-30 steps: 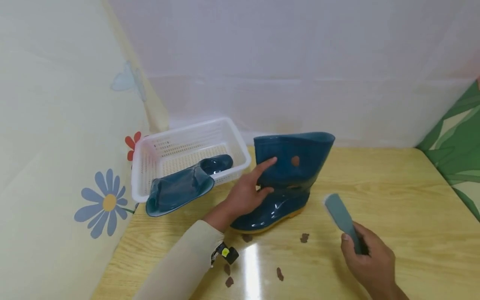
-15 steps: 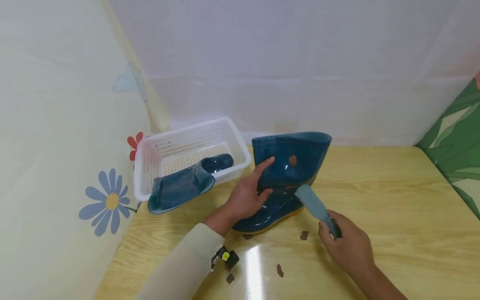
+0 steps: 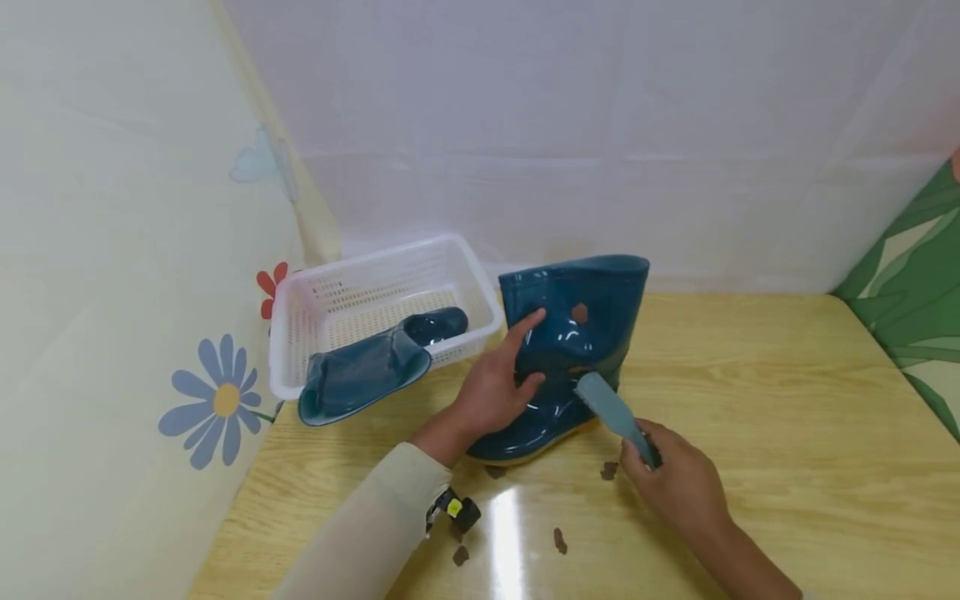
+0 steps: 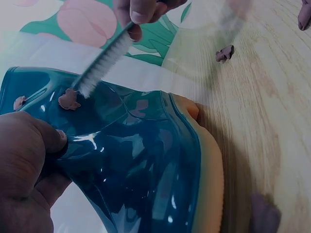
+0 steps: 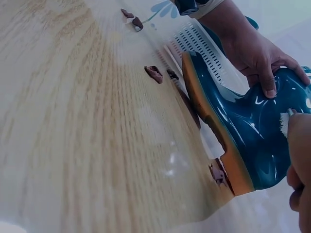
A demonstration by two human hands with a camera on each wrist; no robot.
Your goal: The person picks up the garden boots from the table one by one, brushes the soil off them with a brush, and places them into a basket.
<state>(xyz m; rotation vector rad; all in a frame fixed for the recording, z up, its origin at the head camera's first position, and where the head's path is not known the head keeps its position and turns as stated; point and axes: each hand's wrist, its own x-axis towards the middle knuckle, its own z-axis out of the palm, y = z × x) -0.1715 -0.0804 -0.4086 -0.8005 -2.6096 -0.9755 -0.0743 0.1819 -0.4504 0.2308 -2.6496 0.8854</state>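
A glossy dark-blue rain boot (image 3: 551,421) with a tan sole stands on the table. My left hand (image 3: 491,387) grips its shaft from the left, thumb and index finger spread over the side. A grey-green brush (image 3: 607,406) with white bristles (image 4: 108,65) is held by the handle in my right hand (image 3: 678,483). Its tip is right at a brown mud-like clump (image 4: 69,99) near the boot's ankle. Another brown patch (image 3: 580,313) sticks higher on the shaft. In the right wrist view the right hand partly covers the brush.
A white slotted basket (image 3: 480,287) stands at the back left, with a second blue boot (image 3: 360,375) lying in it and its shaft hanging over the front rim. Several brown clumps (image 3: 560,540) lie on the wooden table (image 3: 787,417) before the boot. A white cloth wall rises behind.
My right hand has carried the brush leftward from beside the boot to the boot's ankle. The left hand keeps its hold while the boot's top shifts slightly left.
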